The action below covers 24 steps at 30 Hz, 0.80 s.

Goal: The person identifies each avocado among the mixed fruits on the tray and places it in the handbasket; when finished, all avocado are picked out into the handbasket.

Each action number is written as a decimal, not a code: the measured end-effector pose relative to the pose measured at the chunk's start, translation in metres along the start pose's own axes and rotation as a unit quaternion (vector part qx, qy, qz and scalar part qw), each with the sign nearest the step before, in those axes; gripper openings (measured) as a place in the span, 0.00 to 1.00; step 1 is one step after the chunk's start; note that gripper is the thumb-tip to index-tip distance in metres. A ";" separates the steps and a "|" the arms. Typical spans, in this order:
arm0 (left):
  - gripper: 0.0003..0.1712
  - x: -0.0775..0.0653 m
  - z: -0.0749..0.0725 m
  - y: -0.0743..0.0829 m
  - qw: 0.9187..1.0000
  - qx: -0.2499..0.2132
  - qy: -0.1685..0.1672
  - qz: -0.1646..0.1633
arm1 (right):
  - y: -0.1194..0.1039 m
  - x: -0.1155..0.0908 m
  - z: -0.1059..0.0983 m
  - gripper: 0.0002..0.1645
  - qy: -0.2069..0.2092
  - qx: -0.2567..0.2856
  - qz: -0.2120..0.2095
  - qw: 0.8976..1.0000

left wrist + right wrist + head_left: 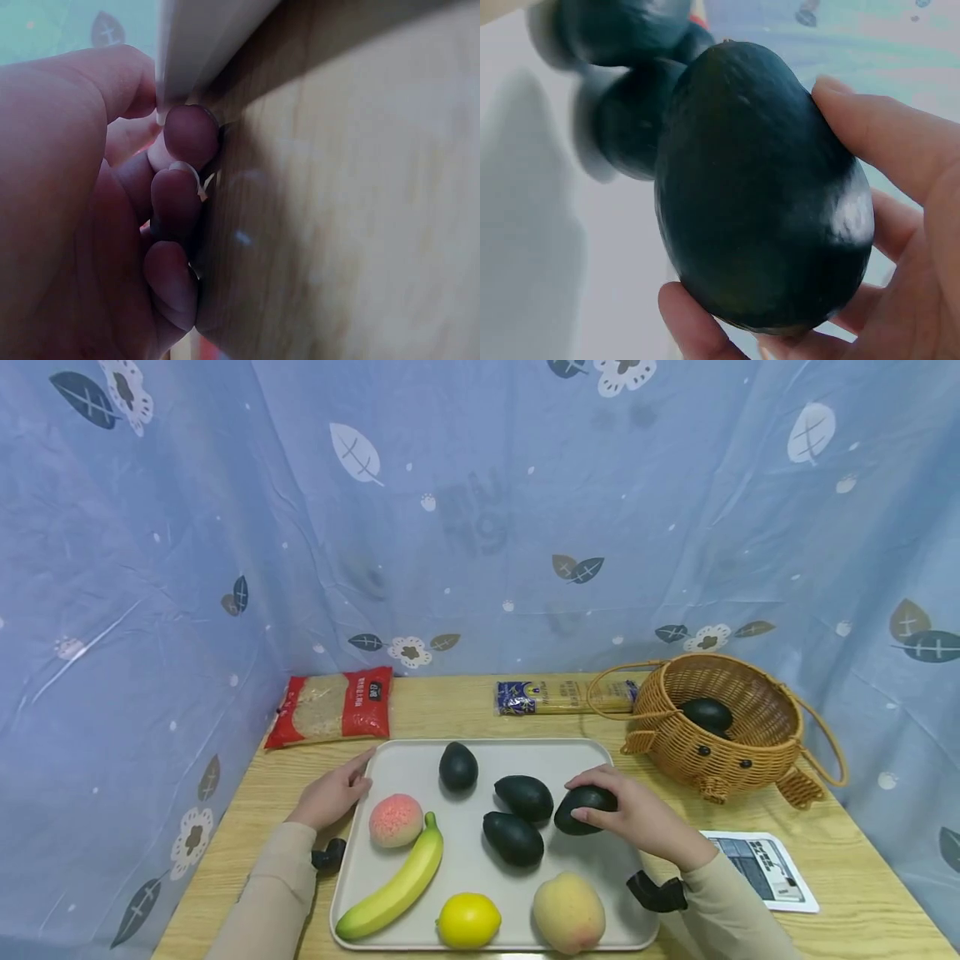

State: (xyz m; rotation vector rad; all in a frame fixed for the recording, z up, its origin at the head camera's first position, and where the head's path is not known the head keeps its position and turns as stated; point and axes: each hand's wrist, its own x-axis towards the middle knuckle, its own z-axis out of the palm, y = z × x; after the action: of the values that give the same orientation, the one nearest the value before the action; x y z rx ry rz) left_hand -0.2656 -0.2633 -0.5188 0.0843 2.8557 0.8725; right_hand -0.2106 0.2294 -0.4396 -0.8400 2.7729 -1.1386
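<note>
My right hand (633, 810) holds a dark green avocado (587, 810) over the right part of the beige tray (420, 881). In the right wrist view, thumb and fingers curl round this avocado (765, 187). My left hand (330, 797) grips the tray's left edge; in the left wrist view the thumb is at the rim (184, 52) and the curled fingertips (176, 199) are beside it, close over the table. Two avocados lie mid-tray, a front one (513, 839) and a rear one (525, 797). Another avocado (458, 767) lies towards the back.
A pink peach (396, 821), banana (397, 885), lemon (468, 920) and yellow peach (568, 912) lie on the tray. At the right, a wicker basket (675, 760) contains a visible avocado (707, 715). A red bag (330, 706), noodle pack (566, 697) and printed packet (765, 868) surround the tray.
</note>
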 end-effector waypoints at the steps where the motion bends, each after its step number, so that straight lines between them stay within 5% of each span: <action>1: 0.37 0.000 0.000 0.000 1.000 0.000 -0.001 0.000 | -0.001 0.001 -0.003 0.19 0.008 -0.002 0.001 1.000; 12: 0.37 -0.001 -0.001 0.002 1.000 -0.004 -0.007 -0.003 | -0.009 0.006 -0.037 0.23 0.100 -0.059 0.038 0.993; 24: 0.38 -0.001 -0.001 0.001 1.000 -0.005 -0.006 -0.001 | -0.013 0.010 -0.080 0.23 0.226 -0.080 0.051 0.970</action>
State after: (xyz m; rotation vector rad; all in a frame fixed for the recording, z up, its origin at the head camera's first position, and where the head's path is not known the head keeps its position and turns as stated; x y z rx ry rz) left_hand -0.2649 -0.2633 -0.5179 0.0857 2.8392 0.8825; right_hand -0.2303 0.2681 -0.3710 -0.4838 3.2661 -1.2329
